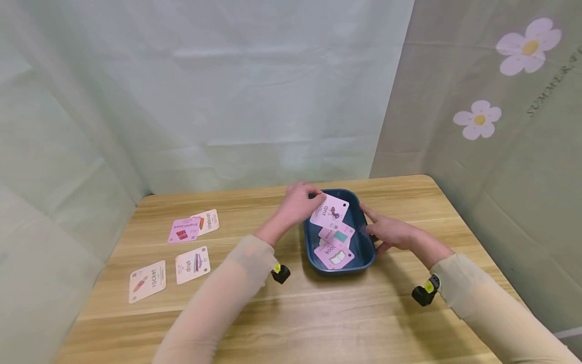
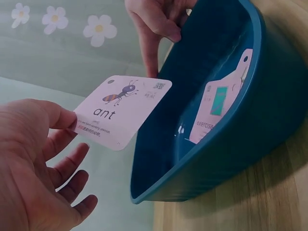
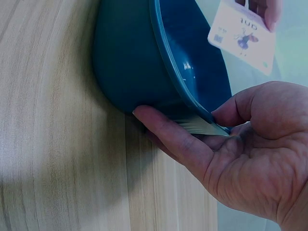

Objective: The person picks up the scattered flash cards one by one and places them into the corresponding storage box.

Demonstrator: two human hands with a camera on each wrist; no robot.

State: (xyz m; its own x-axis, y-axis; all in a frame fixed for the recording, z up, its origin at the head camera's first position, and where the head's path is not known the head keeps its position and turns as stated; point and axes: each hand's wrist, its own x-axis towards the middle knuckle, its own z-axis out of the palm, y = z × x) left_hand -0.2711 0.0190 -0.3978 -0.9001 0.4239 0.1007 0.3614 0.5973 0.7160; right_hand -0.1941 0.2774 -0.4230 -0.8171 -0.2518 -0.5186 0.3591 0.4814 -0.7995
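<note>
My left hand (image 1: 297, 203) pinches a flash card marked "ant" (image 2: 120, 108) by one edge, between thumb and forefinger. The card is held over the far left part of a dark blue plastic bin (image 1: 311, 255). My right hand (image 3: 250, 144) grips the bin's right wall, thumb over the rim and fingers along the outside. Inside the bin lie several pink cards, among them a "book" card (image 1: 335, 257) and a card with a green notebook picture (image 2: 219, 102). They overlap one another near the bin's front end.
On the left of the wooden table (image 1: 291, 318) lie a "rocket" card (image 1: 147, 282), a "ship" card (image 1: 193, 265) and an "English book" card (image 1: 184, 230) overlapping a "lifeboat" card (image 1: 209, 221). Hanging cloth (image 1: 254, 101) encloses the table's back and sides.
</note>
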